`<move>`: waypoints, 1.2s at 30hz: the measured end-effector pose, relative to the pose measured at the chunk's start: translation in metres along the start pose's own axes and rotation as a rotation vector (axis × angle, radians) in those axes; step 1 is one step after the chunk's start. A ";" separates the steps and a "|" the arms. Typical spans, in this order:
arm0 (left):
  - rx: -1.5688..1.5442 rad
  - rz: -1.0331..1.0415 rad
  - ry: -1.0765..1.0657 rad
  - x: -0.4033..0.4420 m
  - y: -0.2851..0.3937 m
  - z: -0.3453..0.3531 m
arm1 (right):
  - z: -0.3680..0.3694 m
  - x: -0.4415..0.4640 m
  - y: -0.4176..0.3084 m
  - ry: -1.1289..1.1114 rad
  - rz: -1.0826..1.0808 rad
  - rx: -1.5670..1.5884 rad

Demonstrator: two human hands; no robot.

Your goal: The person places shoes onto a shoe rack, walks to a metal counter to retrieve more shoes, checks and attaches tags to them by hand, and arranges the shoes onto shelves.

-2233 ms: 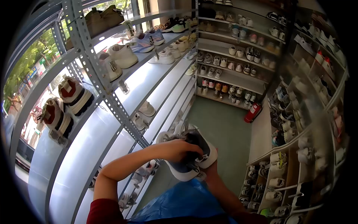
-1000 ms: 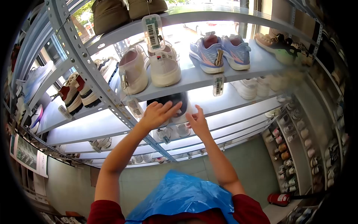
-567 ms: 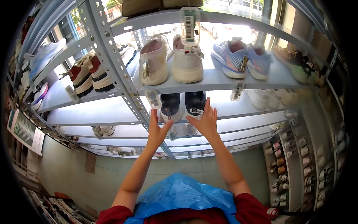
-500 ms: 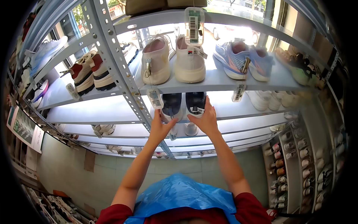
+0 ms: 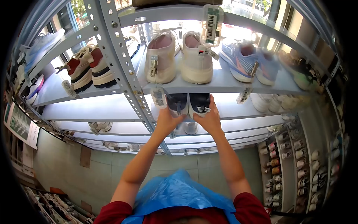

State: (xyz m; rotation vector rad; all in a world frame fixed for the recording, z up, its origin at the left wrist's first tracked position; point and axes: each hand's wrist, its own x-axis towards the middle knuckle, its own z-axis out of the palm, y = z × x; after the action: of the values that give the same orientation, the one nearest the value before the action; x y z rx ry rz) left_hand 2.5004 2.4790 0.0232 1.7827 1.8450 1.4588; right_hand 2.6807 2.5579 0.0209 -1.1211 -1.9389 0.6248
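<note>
On the shelf just below the upper one stands a pair of shoes with dark insides and white heels, side by side. My left hand (image 5: 169, 120) wraps round the outer side and heel of the left shoe (image 5: 177, 103), thumb across the back. Round the outer side of the right shoe (image 5: 200, 101) curls my right hand (image 5: 210, 118), its thumb at the heel near a small white tag (image 5: 203, 109). The shoes' toes are hidden under the upper shelf. A clear tag case (image 5: 158, 98) hangs just above my left fingers.
The upper shelf (image 5: 223, 86) carries pale sneakers (image 5: 161, 61) and blue running shoes (image 5: 238, 59). A perforated metal post (image 5: 123, 63) rises on the left, beside beige and red sneakers (image 5: 102, 69). Racks of shoes (image 5: 276, 164) line the right side.
The two dark-lined shoes have come closer together, with a narrower gap between them. My hands have moved nearer each other with them. The view has shifted slightly.
</note>
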 end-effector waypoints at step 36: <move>-0.336 -0.679 -0.479 -0.415 -0.337 -0.568 | 0.437 -0.396 -0.139 -1.094 0.832 -0.161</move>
State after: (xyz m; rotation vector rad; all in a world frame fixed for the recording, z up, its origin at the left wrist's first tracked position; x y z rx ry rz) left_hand 1.9838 1.9170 -0.1359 1.0601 1.5948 0.9089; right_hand 2.3685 2.1325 -0.2782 -1.9634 -2.3228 1.8505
